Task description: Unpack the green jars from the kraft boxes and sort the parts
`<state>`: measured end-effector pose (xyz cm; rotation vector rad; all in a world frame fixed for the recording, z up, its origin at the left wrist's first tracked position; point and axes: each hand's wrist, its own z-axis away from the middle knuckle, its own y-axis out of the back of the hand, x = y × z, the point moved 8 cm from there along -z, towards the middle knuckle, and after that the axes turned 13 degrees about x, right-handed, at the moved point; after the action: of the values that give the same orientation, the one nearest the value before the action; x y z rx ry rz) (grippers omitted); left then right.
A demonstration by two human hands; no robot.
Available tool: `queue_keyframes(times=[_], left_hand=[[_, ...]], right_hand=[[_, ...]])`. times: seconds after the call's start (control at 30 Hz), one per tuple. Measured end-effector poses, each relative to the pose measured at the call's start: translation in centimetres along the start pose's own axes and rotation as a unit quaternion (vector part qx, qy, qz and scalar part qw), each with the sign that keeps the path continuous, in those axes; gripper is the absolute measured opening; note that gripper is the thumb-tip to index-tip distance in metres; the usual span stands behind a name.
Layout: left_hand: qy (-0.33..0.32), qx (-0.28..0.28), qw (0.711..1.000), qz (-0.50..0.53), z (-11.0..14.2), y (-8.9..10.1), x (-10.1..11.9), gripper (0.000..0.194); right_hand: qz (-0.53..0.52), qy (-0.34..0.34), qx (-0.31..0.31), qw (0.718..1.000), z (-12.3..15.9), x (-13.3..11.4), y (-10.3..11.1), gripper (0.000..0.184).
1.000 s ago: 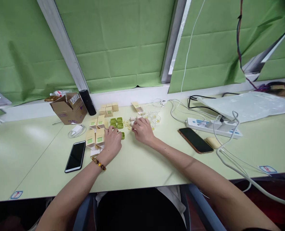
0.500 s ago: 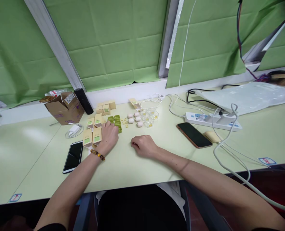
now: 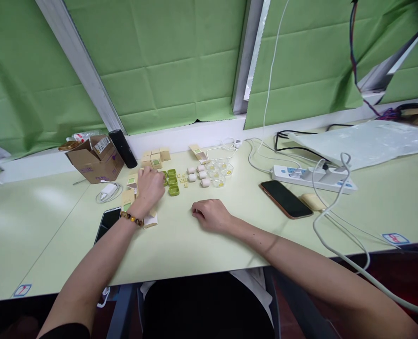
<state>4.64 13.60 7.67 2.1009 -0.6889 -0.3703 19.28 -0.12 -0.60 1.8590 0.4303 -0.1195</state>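
My left hand [image 3: 150,187], wearing a bead bracelet, is over the small tan cardboard boxes [image 3: 127,197] left of the centre. Its fingers curl down among them, and the fingertips are hidden. Just right of it stand several small green trays [image 3: 174,190]. My right hand [image 3: 211,214] rests on the table as a loose fist, with nothing visible in it. Beyond it lie small pinkish-white cylinders [image 3: 205,182], clear round plastic pieces [image 3: 218,182] and tiny yellow pieces [image 3: 183,180].
A phone [image 3: 109,221] lies left of the boxes, partly behind my left forearm. Another phone [image 3: 286,199] and a power strip [image 3: 315,179] with trailing cables are on the right. More small boxes [image 3: 155,159], a black cylinder [image 3: 123,148] and an open carton [image 3: 97,160] stand at the back left.
My left hand has moved left and slightly away from me, off the green trays and over the cardboard boxes. The nearest green tray now shows fully. My right hand has barely moved.
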Motion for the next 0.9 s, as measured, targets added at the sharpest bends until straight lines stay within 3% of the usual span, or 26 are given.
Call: queue_keyframes(times=[0.07,0.13,0.3,0.57,0.73,0.9], left_hand=[[0.014,0.04,0.999,-0.026,-2.3,0.6,-2.2,0.029],[0.03,0.046,0.998,-0.032,-4.7,-0.1,-4.5,0.031],[0.091,-0.032,0.995,-0.027,-9.1,-4.6,-9.2,0.047],[0.058,-0.062,0.995,-0.058,-10.9,-8.4,-9.3,0.05],[0.086,-0.066,0.991,-0.077,-10.6,-8.5,-10.6,0.056],[0.084,-0.09,0.989,-0.078,-10.3,-8.7,-11.3,0.042]], right_hand=[[-0.003,-0.002,-0.005,1.0,0.0,0.0,0.0,0.018],[-0.006,-0.003,-0.009,1.0,-0.1,-0.1,-0.1,0.018],[-0.016,-0.002,-0.007,1.0,-0.1,0.0,-0.1,0.015],[-0.02,0.007,-0.007,1.0,-0.2,0.2,-0.5,0.014],[-0.019,0.006,-0.016,1.0,-0.3,0.1,-0.4,0.014],[-0.025,0.002,-0.015,1.0,-0.4,0.0,-0.3,0.014]])
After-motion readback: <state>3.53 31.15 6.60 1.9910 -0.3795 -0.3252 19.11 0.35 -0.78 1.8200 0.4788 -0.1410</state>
